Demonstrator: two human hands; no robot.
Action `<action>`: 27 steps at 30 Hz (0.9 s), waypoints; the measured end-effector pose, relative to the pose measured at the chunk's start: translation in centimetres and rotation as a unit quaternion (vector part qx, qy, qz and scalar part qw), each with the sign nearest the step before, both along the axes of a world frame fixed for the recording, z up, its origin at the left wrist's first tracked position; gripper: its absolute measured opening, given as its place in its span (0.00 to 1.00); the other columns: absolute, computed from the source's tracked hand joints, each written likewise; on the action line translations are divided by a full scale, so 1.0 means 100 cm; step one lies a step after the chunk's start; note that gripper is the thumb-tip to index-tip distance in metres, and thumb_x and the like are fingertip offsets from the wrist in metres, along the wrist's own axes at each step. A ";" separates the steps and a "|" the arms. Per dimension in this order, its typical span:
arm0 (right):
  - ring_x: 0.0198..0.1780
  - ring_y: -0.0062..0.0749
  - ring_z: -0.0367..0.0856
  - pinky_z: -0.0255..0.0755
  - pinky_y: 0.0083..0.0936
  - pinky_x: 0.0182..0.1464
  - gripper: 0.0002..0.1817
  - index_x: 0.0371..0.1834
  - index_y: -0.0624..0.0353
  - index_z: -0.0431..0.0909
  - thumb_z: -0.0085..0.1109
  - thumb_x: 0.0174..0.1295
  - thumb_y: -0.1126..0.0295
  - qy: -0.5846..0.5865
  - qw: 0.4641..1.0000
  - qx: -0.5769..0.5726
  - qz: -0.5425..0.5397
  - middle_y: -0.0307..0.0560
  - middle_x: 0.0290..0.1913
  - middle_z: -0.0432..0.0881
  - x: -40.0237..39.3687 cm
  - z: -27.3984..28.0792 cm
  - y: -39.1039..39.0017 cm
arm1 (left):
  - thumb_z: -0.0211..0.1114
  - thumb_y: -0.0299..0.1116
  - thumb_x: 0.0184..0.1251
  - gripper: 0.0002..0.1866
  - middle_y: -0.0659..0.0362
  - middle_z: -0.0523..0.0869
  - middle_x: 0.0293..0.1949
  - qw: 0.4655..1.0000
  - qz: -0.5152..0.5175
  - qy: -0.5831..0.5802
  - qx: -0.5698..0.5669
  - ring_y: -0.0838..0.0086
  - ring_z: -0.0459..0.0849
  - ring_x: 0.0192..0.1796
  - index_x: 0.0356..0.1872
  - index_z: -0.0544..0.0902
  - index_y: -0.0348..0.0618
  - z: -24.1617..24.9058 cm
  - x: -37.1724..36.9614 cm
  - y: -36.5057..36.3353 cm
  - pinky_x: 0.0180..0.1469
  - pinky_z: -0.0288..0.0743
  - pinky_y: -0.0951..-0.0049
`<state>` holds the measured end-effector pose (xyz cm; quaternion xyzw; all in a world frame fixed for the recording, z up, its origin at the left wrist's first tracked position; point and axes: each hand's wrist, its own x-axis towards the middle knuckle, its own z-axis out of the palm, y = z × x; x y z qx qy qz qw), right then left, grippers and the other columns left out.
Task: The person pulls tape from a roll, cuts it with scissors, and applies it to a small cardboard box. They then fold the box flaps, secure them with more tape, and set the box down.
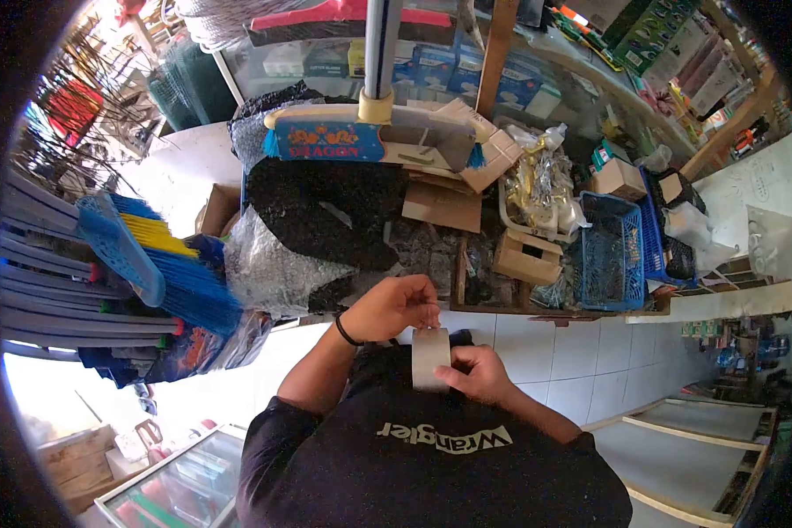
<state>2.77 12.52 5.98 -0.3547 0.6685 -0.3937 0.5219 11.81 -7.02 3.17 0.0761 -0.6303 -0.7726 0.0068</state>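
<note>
A roll of light brown tape point(430, 359) is held upright in front of the black shirt. My right hand point(477, 374) grips it from the right, with the thumb across its face and the fingers behind. At its top edge, the fingertips of my left hand point(394, 308) are pinched together. Whether they hold the tape's end is too small to tell. A black band circles my left wrist.
Ahead is a counter with black plastic wrap point(326, 211), cardboard point(442, 205), an open small box point(528, 257) and a blue basket point(613, 251). A broom with blue bristles point(189, 286) stands left. A Dragon-labelled broom head point(326, 141) hangs above.
</note>
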 end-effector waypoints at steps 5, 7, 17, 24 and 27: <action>0.24 0.12 0.69 0.63 0.17 0.25 0.13 0.29 0.65 0.78 0.62 0.57 0.64 0.027 0.995 -0.092 0.037 0.35 0.20 0.76 -0.025 -0.006 0.017 | 0.58 0.25 0.63 0.04 0.57 0.83 0.28 0.999 0.018 -0.023 0.012 0.79 0.81 0.32 0.32 0.73 0.35 0.009 -0.018 0.020 0.35 0.75 0.79; 0.24 0.13 0.70 0.64 0.17 0.26 0.13 0.28 0.64 0.78 0.62 0.57 0.63 0.022 0.994 -0.099 0.049 0.36 0.21 0.77 -0.036 -0.004 0.026 | 0.58 0.25 0.63 0.04 0.56 0.83 0.28 0.999 0.029 -0.037 0.005 0.79 0.81 0.32 0.32 0.74 0.35 0.015 -0.027 0.031 0.35 0.75 0.79; 0.26 0.21 0.73 0.68 0.24 0.29 0.21 0.26 0.64 0.75 0.60 0.57 0.53 0.019 0.989 -0.110 0.099 0.43 0.22 0.77 -0.100 -0.009 0.089 | 0.57 0.23 0.63 0.03 0.56 0.82 0.30 0.989 0.089 -0.114 0.035 0.73 0.85 0.34 0.34 0.73 0.34 0.023 -0.086 0.099 0.34 0.78 0.79; 0.27 0.22 0.74 0.69 0.23 0.33 0.19 0.29 0.64 0.76 0.56 0.61 0.55 -0.029 0.989 -0.099 0.108 0.42 0.24 0.78 -0.147 -0.014 0.134 | 0.56 0.24 0.65 0.03 0.58 0.82 0.30 0.991 0.064 -0.114 -0.004 0.75 0.84 0.35 0.35 0.72 0.35 0.024 -0.128 0.140 0.35 0.78 0.79; 0.29 0.23 0.76 0.70 0.23 0.35 0.18 0.31 0.64 0.77 0.51 0.65 0.58 -0.142 0.986 -0.080 0.033 0.41 0.26 0.79 -0.156 -0.024 0.152 | 0.56 0.24 0.65 0.03 0.58 0.82 0.30 0.994 0.039 -0.105 0.007 0.77 0.84 0.35 0.35 0.72 0.35 0.026 -0.138 0.153 0.36 0.77 0.80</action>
